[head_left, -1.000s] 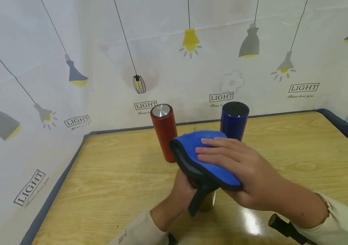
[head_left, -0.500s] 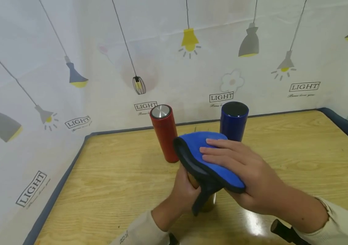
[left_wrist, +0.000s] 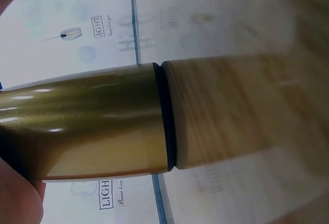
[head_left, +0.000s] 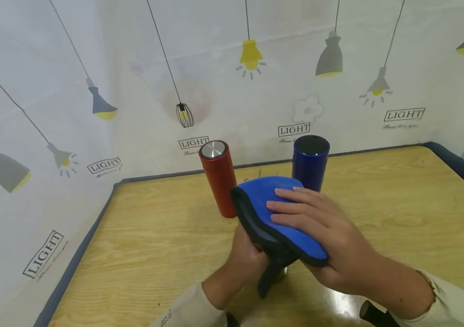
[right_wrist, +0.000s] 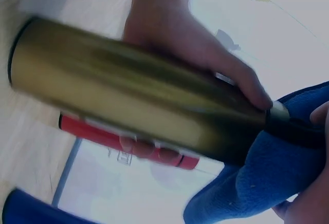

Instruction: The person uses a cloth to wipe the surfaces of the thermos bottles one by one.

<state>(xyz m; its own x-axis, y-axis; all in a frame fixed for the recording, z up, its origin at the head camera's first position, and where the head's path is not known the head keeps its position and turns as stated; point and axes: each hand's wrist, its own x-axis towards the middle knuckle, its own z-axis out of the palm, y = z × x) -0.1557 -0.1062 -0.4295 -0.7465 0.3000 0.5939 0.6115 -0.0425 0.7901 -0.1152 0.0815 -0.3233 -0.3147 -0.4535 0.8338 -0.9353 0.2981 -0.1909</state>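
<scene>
In the head view my left hand [head_left: 245, 254] grips a gold bottle [right_wrist: 139, 90] around its side. The right wrist view shows the bottle's long metallic body tilted, with the left fingers wrapped around it. A blue cloth [head_left: 264, 195] with a dark edge covers the bottle's upper end. My right hand [head_left: 326, 231] holds this cloth against the bottle's top, its fingers spread over the blue face and its thumb underneath. Seen from the head, cloth and hands hide most of the bottle. The left wrist view shows its lower body and dark base ring close to the wooden tabletop.
Behind the hands stand a red bottle [head_left: 219, 181] with a silver top and a dark blue bottle [head_left: 311, 168] with a black top. A dark object [head_left: 372, 313] lies near the right sleeve. A patterned white sheet rises behind the wooden table [head_left: 154, 227].
My right hand and the cloth have shifted slightly right and down. Less of the gold bottle's lower end shows beneath the cloth. The left hand keeps its grip.
</scene>
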